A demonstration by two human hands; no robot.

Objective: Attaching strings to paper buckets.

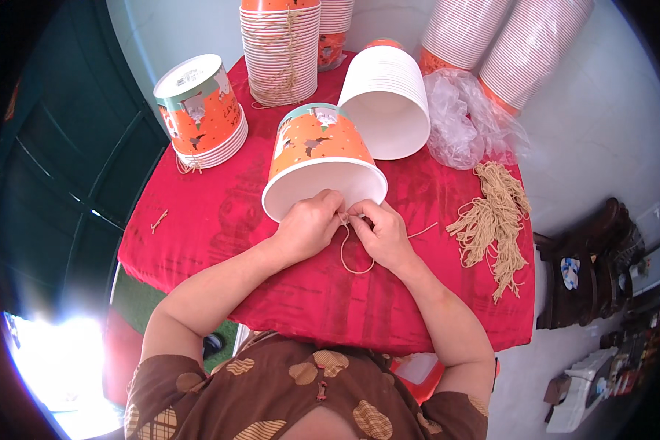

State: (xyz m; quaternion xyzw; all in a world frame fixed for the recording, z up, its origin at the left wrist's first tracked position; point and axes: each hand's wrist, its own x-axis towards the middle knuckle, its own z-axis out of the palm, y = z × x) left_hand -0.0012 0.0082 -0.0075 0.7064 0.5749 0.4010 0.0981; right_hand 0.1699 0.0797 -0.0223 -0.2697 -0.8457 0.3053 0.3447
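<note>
An orange paper bucket [319, 139] with a green band and printed figures lies tipped on the red cloth, its white mouth facing me. Right at its lower rim, my left hand [317, 220] pinches a thin tan string [345, 253]. My right hand [380, 231] is closed on the same string close beside it, the two hands' fingertips almost meeting. A loop of the string hangs below the fingers, and one end sticks out to the right past my right hand. Whether a knot is forming between the fingertips is hidden.
Behind lies a nested stack of white buckets [385, 103]. A string-wrapped bucket stack [280, 55] stands upright, and a shorter orange stack [202, 110] is at left. Crumpled clear plastic [458, 121] and a bundle of tan strings [495, 220] lie right on the red-covered table [191, 242].
</note>
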